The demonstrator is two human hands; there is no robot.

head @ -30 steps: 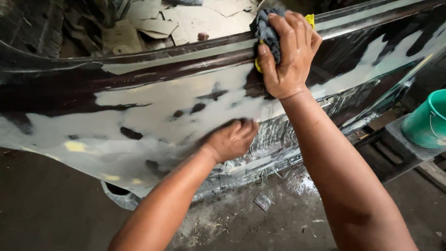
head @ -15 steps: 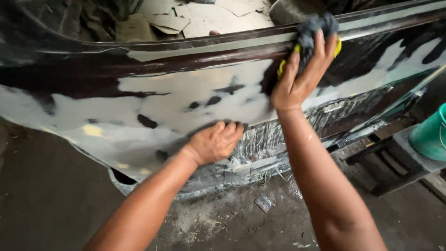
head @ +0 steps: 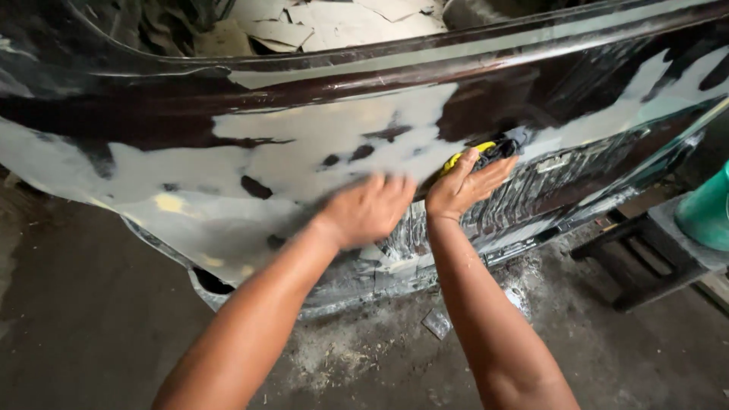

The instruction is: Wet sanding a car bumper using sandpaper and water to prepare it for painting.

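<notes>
Teal bucket [head: 705,214] beside patchy car panel [head: 304,152]

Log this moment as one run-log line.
left hand: flat on car panel, blurred | right hand: pressing yellow sanding pad to panel | nearby: green bucket, floor debris

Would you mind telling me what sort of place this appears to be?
Probably a car body repair shop. A dark car body panel patched with pale filler is being rubbed by the right hand with a yellow sanding pad, above a dusty concrete floor.
</notes>
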